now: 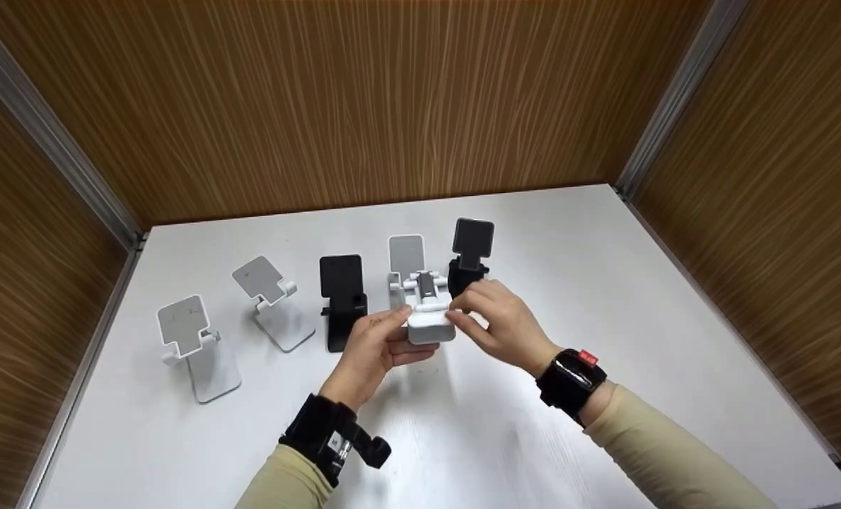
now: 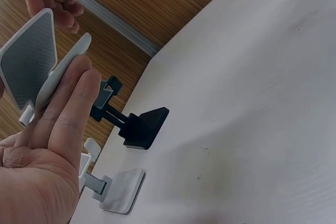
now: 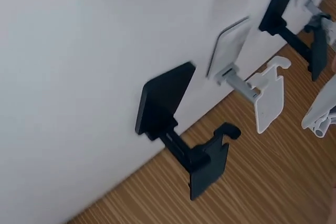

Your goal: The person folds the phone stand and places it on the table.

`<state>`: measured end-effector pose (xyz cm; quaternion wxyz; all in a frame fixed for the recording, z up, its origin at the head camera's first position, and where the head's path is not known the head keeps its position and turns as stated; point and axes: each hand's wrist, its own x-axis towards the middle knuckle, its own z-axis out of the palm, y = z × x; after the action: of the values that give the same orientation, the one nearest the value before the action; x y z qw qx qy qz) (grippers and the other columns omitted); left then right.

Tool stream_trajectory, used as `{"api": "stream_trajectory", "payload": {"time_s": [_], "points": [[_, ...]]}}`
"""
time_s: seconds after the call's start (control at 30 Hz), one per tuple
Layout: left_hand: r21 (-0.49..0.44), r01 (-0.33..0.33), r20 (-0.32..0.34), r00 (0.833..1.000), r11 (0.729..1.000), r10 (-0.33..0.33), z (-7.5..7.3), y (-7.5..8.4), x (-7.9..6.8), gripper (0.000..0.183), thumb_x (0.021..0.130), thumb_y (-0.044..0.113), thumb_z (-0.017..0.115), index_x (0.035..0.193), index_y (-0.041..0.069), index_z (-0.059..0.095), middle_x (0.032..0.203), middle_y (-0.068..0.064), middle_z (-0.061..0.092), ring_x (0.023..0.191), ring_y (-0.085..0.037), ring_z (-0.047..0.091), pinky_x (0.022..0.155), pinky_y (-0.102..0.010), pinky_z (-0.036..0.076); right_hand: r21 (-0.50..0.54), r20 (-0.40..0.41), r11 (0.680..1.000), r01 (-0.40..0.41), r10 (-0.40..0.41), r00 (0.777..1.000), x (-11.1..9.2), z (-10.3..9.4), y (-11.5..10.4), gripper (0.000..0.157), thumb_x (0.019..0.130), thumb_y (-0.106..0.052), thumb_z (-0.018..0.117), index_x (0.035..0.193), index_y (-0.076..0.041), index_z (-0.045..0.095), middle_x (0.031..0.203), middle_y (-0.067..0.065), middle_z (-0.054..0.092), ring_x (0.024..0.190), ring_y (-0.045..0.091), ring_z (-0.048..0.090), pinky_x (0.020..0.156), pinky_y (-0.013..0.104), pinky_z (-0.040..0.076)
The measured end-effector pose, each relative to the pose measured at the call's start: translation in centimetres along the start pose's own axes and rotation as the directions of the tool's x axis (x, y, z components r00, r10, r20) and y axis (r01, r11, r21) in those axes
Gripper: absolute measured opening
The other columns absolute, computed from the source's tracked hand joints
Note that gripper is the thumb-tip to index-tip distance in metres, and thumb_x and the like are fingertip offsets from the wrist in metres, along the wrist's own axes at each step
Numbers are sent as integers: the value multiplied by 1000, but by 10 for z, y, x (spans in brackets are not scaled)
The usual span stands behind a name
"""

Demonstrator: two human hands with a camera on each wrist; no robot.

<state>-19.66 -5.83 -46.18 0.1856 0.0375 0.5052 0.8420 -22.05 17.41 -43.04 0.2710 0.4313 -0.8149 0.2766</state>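
A white folding phone stand [image 1: 431, 331] with grey pads is held up over the table in front of me, its parts partly unfolded. My left hand [image 1: 367, 357] grips it from the left, thumb on top and fingers underneath. In the left wrist view, the fingers lie along the back of the stand's white plate [image 2: 63, 69], and its grey-padded plate [image 2: 29, 59] tilts away from it. My right hand [image 1: 508, 322] pinches the stand's right edge with thumb and fingertips. Only a white end of the held stand [image 3: 321, 114] enters the right wrist view.
Behind the held stand, a white phone stand [image 1: 407, 253] and a black one [image 1: 474, 240] stand on the white table [image 1: 646, 339]. Further left are another black stand [image 1: 342, 279] and two white ones [image 1: 183, 325]. Wood-grain panels [image 1: 363, 106] enclose the table's back and sides.
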Motion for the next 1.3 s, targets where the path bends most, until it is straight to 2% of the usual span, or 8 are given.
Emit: {"api": "stream_trajectory", "payload": {"time_s": [0.07,0.17,0.3,0.43,0.53,0.73,1.07,1.3], "points": [[1,-2,8,1000,1000,2,1,0,0,49,104,29,58,131,-12,56,107,-26,74,92,-32,77,91,-48,62,90,26,984,-151,149,988,0,-1,0,7,97,-17,72,98,-11,67,87,-4,65,81,12,59,69,32,52],[3,-6,15,1000,1000,6,1,0,-1,49,104,29,58,131,-13,55,108,-26,74,92,-32,77,91,-47,62,201,109,903,-379,364,925,2,-2,-1,10,97,-18,71,103,-11,66,87,-4,66,79,11,58,67,31,51],[5,-9,21,1000,1000,9,1,0,-1,49,104,28,59,131,-12,56,108,-25,74,92,-33,77,92,-48,62,279,270,725,-629,570,776,4,-5,-2,20,98,-24,69,111,-9,63,89,0,67,76,14,59,66,27,49],[7,-8,26,1000,1000,8,1,0,-1,49,103,28,60,131,-12,55,110,-25,74,93,-33,76,93,-48,61,318,426,534,-784,658,621,5,-7,-2,28,100,-34,65,113,-10,65,93,6,67,76,18,64,71,29,52],[8,-5,27,1000,1000,4,1,0,-1,48,103,26,60,133,-11,54,111,-24,74,94,-33,76,93,-48,61,341,514,433,-834,658,551,6,-7,-2,31,101,-38,61,109,-8,68,89,8,67,74,19,65,69,27,48],[-7,2,21,1000,1000,-2,1,-1,-1,47,104,20,59,136,-12,51,114,-26,73,94,-33,76,93,-48,61,415,572,327,-849,632,523,4,-5,0,26,101,-31,63,103,-6,69,83,7,65,69,20,63,61,21,41],[-5,2,10,1000,1000,-2,1,-4,-2,44,103,11,58,140,-12,50,118,-28,70,94,-31,76,93,-47,61,421,554,339,-841,639,534,1,-1,1,25,99,-24,65,106,1,67,81,8,65,69,18,62,60,21,42],[24,-1,4,1000,1000,1,1,-7,-3,42,104,8,56,141,-11,51,121,-29,69,96,-33,76,92,-46,62,418,556,325,-848,647,522,-1,2,0,20,98,-18,66,104,1,66,80,5,65,68,16,61,60,21,41]]}}
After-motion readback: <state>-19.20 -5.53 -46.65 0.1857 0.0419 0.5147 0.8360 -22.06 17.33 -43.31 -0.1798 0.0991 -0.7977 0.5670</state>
